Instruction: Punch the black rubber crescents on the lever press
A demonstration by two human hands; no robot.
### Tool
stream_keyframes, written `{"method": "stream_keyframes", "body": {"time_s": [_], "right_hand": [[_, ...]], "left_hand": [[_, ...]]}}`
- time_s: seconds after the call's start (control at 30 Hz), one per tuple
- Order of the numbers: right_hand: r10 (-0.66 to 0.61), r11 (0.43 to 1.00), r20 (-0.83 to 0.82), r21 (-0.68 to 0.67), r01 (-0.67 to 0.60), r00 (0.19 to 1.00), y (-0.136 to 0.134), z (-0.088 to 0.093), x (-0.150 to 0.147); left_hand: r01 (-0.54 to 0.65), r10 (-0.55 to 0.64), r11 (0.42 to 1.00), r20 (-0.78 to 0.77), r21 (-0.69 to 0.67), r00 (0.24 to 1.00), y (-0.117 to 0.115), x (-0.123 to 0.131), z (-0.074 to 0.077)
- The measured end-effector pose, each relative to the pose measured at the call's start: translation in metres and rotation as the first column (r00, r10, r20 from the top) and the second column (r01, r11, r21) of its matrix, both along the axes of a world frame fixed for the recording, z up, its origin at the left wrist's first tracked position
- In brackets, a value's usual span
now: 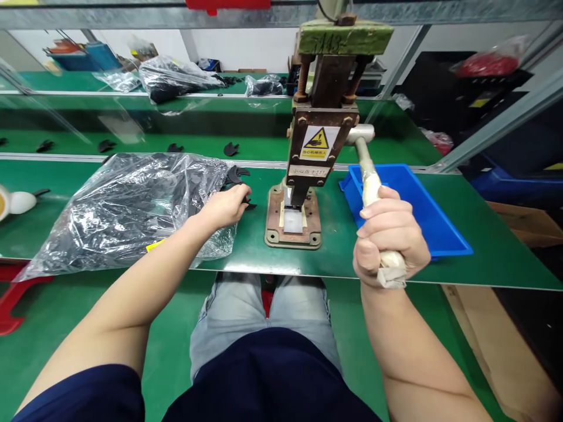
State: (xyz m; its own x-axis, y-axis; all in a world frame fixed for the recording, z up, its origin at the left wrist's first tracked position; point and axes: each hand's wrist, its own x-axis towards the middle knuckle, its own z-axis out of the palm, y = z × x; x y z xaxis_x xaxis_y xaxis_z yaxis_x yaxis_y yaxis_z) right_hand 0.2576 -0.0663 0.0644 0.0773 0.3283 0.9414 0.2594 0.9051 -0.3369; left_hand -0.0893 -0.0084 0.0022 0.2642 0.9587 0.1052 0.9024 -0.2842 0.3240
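Observation:
A hand press with a yellow warning label stands on the green bench, its rusty base plate in front of me. My right hand is closed round the press's cloth-wrapped lever handle, pulled down toward me. My left hand reaches to the mouth of a clear plastic bag full of small black parts, and its fingers curl on a black part at the bag's opening.
A blue tray sits right of the press. Loose black parts lie on the conveyor behind the bench, with more bags on the far table. A cardboard box stands at the right. My knees are under the bench.

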Motion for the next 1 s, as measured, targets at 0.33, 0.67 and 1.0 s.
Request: {"method": "stream_keyframes", "body": {"time_s": [0.33, 0.67, 1.0], "right_hand": [[-0.033, 0.999, 0.030, 0.012, 0.033, 0.999, 0.000, 0.000, 0.002], [-0.027, 1.000, 0.019, 0.000, 0.027, 0.999, -0.002, -0.001, 0.001], [-0.045, 0.999, 0.043, -0.020, 0.046, 0.998, -0.003, -0.005, 0.007]], "left_hand": [[-0.237, 0.260, 0.964, 0.583, -0.117, 0.770, 0.010, 0.042, -0.057], [-0.029, 0.365, 0.904, 0.736, -0.426, 0.570, 0.017, 0.052, -0.023], [0.201, 0.335, 0.803, 0.704, -0.560, 0.626, 0.031, 0.097, -0.009]]}}
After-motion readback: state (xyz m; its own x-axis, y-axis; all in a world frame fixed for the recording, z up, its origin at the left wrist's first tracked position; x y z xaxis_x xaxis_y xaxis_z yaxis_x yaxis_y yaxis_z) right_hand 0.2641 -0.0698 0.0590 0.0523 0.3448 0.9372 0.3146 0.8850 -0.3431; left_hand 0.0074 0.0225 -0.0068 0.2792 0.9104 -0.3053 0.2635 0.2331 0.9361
